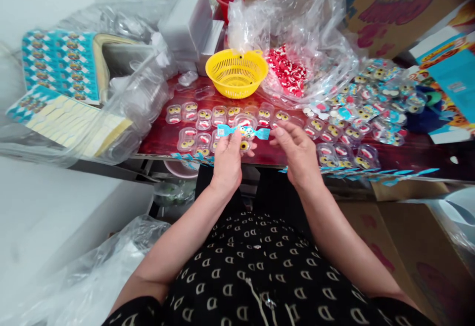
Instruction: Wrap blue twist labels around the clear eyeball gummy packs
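My left hand (228,163) grips a small clear plastic case (245,119) with its thumb on top. Across this case lies a blue printed label strip (248,133), its two ends sticking out at the sides. A yellow-and-black eye piece shows below the strip. My right hand (297,148) is beside the strip's right end, its fingers bent and somewhat apart, with nothing visible in them. Rows of similar clear cases (204,119), holding yellow eye pieces and red-and-white pieces, lie on the dark red table (156,135) on both sides of my hands.
Behind my hands stands a yellow basket (236,71). A clear bag holds red-and-white pieces (285,69). Labelled cases (371,101) are heaped at the right. Label sheets (59,64) and bagged clear shells lie left. Blue strips (386,173) line the table's front edge.
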`<state>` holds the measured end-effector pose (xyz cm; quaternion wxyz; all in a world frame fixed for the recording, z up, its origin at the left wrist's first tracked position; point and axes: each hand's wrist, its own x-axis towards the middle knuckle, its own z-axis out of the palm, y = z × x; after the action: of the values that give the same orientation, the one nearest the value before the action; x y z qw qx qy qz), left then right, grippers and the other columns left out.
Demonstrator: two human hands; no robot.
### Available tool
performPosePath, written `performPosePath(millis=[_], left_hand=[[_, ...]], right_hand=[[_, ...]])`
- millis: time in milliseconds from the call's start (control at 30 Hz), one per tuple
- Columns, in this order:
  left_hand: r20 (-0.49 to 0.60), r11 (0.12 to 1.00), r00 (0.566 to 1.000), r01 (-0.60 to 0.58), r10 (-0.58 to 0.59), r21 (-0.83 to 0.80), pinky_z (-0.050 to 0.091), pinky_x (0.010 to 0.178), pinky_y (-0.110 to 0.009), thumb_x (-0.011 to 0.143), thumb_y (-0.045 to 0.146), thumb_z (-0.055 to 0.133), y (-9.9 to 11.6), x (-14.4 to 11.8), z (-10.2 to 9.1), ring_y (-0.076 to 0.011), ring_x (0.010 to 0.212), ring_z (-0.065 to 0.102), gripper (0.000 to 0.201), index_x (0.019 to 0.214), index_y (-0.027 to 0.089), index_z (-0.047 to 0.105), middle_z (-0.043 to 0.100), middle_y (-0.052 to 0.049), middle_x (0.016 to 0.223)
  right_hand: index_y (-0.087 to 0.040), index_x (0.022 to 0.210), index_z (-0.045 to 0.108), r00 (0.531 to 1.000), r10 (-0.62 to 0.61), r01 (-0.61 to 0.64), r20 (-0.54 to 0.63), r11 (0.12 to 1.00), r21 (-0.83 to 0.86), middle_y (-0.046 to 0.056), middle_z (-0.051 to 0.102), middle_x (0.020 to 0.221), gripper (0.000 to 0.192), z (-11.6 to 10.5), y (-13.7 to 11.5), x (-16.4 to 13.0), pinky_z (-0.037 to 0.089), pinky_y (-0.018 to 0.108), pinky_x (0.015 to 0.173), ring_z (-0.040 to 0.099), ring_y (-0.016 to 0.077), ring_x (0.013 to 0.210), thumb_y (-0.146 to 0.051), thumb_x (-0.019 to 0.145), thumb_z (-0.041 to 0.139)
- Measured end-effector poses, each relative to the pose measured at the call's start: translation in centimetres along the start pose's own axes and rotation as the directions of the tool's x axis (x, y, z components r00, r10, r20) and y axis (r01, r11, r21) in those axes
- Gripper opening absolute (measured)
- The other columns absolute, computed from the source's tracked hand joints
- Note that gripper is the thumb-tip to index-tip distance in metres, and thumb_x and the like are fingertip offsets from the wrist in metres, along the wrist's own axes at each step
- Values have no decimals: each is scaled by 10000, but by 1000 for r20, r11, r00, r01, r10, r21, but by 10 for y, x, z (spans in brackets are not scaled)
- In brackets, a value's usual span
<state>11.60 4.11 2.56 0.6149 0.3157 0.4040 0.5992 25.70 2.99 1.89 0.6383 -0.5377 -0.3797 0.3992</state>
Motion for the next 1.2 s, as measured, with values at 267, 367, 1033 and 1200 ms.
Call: performPosePath(millis=[267,367,1033,1200], left_hand=[[78,990,990,122,-117,-64,494,590,-270,933,385,670,5,1,-2,-169,743,698,229,817,192,631,690,-35,738],[122,973,977,193,-178,-125,489,564,-256,953,375,649,13,4,-1,-141,657,668,257,772,194,616,658,-14,677],[403,954,869,296,-288,45,382,386,-215,923,515,664,24,-7,-13,-90,428,572,370,757,186,631,608,9,620],[391,969,887,234,-246,79,384,401,-205,916,525,663,21,-17,-10,-90,439,558,367,766,190,642,600,15,573]], right_hand=[[-230,715,688,998,47,-47,52,999,3,-24,664,671,246,10,4,-8,502,302,668,574,122,630,-435,732,822],[-227,721,686,992,100,-106,83,992,66,-33,655,662,250,10,2,-9,496,291,665,564,113,618,-431,722,829],[-247,787,597,867,227,-339,443,921,191,-61,657,669,414,24,-7,-19,576,309,615,598,123,539,-569,703,843],[-239,887,630,843,208,-367,496,897,247,-78,646,623,412,24,-12,-24,583,324,598,559,109,435,-549,723,846]])
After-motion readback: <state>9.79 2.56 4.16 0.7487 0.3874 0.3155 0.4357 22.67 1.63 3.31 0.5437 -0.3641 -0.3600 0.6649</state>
